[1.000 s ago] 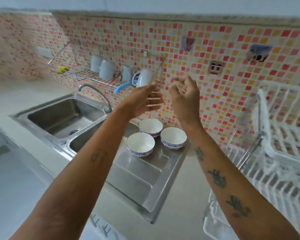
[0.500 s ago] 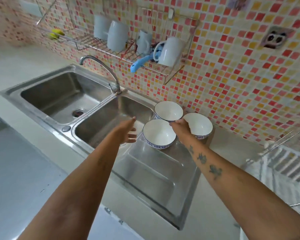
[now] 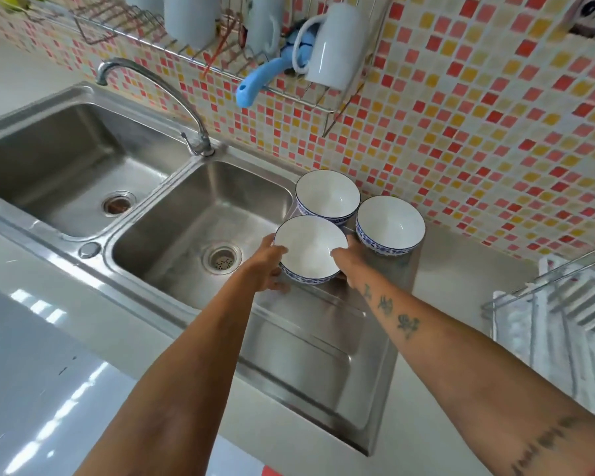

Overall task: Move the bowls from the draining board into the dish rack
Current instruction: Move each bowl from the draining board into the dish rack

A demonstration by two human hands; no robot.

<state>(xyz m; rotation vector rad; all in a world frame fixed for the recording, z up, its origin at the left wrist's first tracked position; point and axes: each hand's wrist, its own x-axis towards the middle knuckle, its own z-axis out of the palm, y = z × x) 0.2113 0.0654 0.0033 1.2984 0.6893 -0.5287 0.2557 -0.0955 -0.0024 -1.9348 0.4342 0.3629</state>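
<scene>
Three white bowls with blue patterned outsides stand upright on the steel draining board, close to the tiled wall. The nearest bowl is clasped from both sides: my left hand wraps its left rim and wall, my right hand holds its right side with the thumb over the rim. The far bowl and the right bowl stand free behind it. A corner of the white dish rack shows at the right edge, mostly out of frame.
A double steel sink with a curved tap lies left of the draining board. A wire wall shelf above holds white mugs and a blue-handled utensil. Grey counter runs along the near edge and between board and rack.
Both hands came down from in front of the wall to the bowls and closed on the nearest one. The view dipped and moved closer to the sink.
</scene>
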